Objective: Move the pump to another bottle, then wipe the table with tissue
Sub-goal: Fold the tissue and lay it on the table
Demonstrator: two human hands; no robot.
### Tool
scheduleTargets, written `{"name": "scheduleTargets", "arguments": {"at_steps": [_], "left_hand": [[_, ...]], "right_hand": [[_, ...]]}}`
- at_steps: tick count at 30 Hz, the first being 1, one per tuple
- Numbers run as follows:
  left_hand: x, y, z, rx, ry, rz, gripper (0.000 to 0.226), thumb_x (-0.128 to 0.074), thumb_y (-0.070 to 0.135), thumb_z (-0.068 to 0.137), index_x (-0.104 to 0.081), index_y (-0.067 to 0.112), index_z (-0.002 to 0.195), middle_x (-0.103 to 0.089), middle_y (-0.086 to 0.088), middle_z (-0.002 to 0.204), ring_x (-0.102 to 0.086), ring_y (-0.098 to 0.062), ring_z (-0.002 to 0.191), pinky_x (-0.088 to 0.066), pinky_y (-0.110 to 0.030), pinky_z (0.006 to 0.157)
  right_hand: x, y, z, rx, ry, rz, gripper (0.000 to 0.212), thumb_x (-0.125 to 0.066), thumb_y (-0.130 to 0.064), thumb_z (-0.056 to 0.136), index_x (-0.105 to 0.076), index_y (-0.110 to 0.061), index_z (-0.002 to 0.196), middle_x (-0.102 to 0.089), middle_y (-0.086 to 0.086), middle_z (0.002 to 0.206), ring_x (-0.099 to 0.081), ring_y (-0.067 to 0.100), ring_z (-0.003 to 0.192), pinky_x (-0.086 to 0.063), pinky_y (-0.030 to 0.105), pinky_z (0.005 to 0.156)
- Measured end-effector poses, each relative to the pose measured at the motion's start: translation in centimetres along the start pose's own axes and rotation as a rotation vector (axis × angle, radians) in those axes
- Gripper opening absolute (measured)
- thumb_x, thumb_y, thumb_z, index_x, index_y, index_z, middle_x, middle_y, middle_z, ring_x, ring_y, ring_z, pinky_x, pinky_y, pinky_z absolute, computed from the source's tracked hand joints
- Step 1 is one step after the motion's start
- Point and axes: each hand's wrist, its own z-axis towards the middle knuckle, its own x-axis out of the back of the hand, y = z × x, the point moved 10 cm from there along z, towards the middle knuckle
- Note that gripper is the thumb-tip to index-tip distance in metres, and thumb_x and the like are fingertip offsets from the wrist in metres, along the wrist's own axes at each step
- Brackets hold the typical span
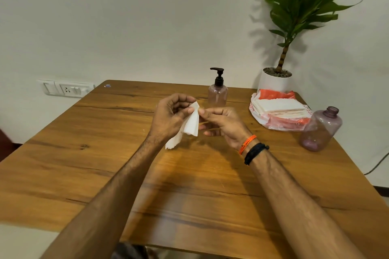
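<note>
Both hands are raised above the middle of the wooden table (88, 170), holding one white tissue (190, 125) between them. My left hand (170, 118) pinches its top corner and the tissue hangs down along the palm. My right hand (223, 126) grips the same top edge from the right with thumb and fingers. Behind the hands stands a small clear pinkish bottle (218, 95) with the black pump (219, 76) screwed on. A larger purple bottle (321, 130) with an uncapped neck stands at the right edge.
A stack of white tissues (280, 107) lies in an orange and clear plastic wrapper (282, 123) at the back right. A potted plant in a white pot (273, 82) stands behind it. A wall socket plate (66, 89) sits at the left.
</note>
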Motion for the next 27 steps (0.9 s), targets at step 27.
{"name": "scheduleTargets", "arguments": {"at_steps": [27], "left_hand": [[0.9,3.2,-0.6,-0.129,0.145,0.320,0.015,-0.077,0.011,0.080,-0.076,0.013,0.095,-0.069,0.003,0.103,-0.062,-0.007,0.096,-0.052,-0.023,0.079]], "right_hand": [[-0.1,-0.9,0.9,0.054,0.092,-0.001,0.008,-0.069,-0.015,0.085,-0.071,-0.007,0.084,-0.073,0.002,0.084,-0.071,0.011,0.076,-0.057,0.026,0.060]]}}
